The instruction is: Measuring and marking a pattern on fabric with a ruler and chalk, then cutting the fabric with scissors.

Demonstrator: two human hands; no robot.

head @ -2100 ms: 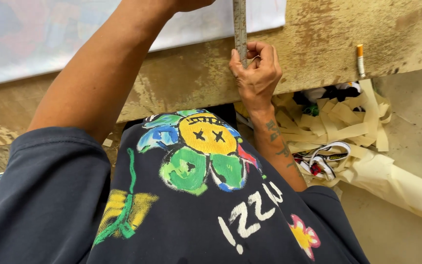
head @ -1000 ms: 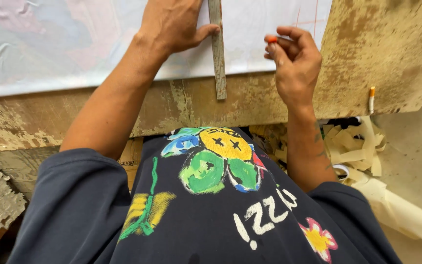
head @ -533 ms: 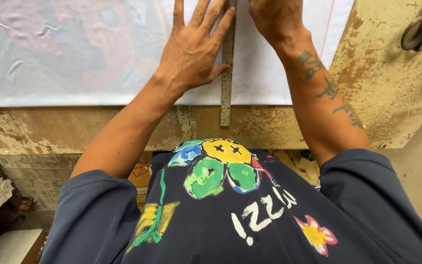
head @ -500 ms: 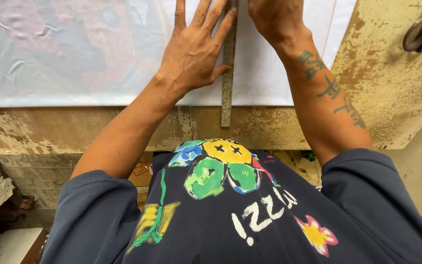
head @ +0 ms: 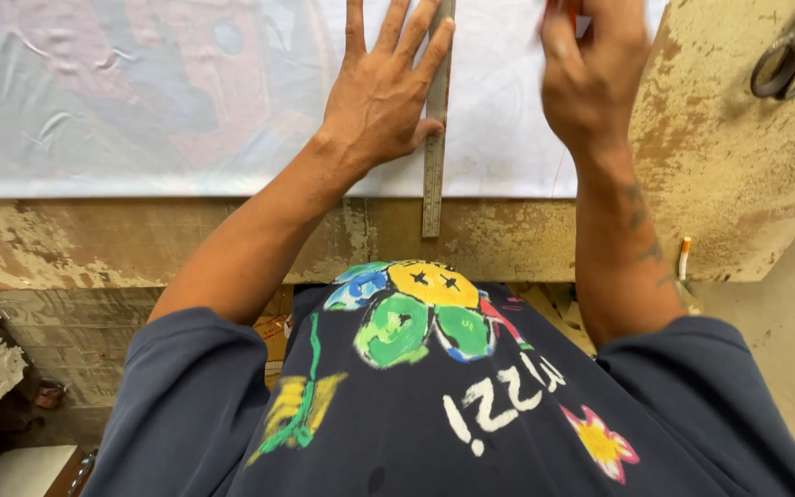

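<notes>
Left hand is lying flat with fingers spread, palm pressing the long grey steel ruler down onto the white printed sheet. The ruler is running straight away from the body, its near end overhanging the sheet onto the worn, flaking wooden worktable.

Right hand is hovering just right of the ruler, blurred, fingers curled together. Something reddish is showing at its fingertips near the top edge; cannot tell what it is pinching, if anything.

Dark metal scissors are lying at the far right of the table. A small white stick with an orange tip is sitting at the table's near edge.

Doing this step well, in my judgement: the spread fingers should be keeping weight along the ruler's length so it is not pivoting, fingertips staying off the working edge, and the right hand should be tracking tight against that edge.

Against half a second ago: the left hand is holding the same flat press on the ruler. The right hand is sitting slightly lower in view and is now motion-blurred. More of the scissors is showing.
</notes>
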